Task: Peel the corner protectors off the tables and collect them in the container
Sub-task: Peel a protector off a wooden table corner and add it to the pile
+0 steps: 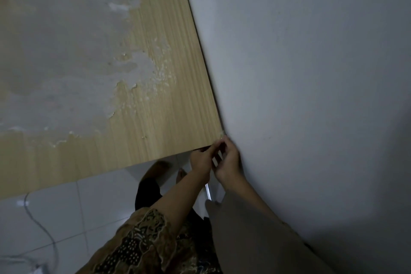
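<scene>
Both hands meet at the near right corner of the table [155,107], where its edge runs against the wall [311,73]. Right hand [228,160] reaches forward along the wall, fingers curled onto the corner, pinching at a small clear corner protector [222,138] stuck there. Left hand [201,159] comes in from below the near edge, fingers bent toward the same spot; what it grips is too blurred to tell. Pale residue patches cover the tabletop.
</scene>
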### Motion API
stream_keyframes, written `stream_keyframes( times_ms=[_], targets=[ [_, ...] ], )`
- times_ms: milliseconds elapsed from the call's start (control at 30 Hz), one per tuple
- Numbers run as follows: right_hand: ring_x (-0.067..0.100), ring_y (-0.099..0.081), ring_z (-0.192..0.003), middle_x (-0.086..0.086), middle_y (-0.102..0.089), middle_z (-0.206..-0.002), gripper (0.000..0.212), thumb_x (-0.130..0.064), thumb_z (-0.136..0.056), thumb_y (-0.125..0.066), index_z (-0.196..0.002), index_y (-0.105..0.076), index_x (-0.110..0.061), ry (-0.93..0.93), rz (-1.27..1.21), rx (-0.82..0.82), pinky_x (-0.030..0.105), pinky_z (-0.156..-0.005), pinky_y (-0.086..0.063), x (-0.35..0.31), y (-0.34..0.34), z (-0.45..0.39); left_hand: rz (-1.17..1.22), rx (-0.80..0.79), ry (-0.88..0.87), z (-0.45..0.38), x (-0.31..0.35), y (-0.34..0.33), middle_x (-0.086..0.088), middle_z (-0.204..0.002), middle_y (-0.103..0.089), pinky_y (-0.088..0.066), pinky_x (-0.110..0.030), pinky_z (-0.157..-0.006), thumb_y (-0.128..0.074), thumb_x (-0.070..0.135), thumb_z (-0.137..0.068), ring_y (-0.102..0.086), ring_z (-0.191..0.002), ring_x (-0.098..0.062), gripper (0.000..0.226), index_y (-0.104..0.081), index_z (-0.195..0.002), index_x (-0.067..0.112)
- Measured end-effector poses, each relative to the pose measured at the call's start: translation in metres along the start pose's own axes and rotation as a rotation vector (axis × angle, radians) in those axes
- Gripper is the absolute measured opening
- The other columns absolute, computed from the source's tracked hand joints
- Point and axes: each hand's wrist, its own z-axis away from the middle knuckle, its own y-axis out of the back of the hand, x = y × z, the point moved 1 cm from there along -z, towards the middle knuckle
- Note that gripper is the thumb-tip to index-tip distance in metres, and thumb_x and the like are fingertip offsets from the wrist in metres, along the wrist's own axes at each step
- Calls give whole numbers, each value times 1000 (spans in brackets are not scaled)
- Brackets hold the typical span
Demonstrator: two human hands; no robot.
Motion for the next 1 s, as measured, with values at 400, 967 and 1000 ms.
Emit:
stream_keyframes(
  times_ms=[400, 967, 1000],
  targets=[
    [19, -58, -116, 5, -62, -129, 63, -52, -82, -68, -131, -58, -13, -22, -17, 85, 37, -89, -51, -2, -14, -5, -3, -39, -8, -4, 0, 6, -16, -94, -74, -56, -31, -73, -78, 23, -77, -70, -87, -24, 28, -74, -94, 1],
    [11, -59, -101, -2, -65, -110, 19, -37, -99, -48, -105, -65, -31, 42, -12, -18, 26, -75, -47, -2, -9, 6, 99, -97, 55, -5, 3, 9, -14, -98, -74, -56, -24, -76, -80, 18, -74, -70, -93, -22, 26, -74, -93, 3],
    [11, -58, -100, -2, -65, -109, 19, -37, -99, -48, -105, -66, -30, 36, 0, -3, 27, -74, -47, -3, -9, 5, 112, -107, 53, -5, 3, 10, -15, -100, -73, -56, -22, -73, -80, 17, -74, -71, -91, -20, 28, -73, -96, 1]
  ],
)
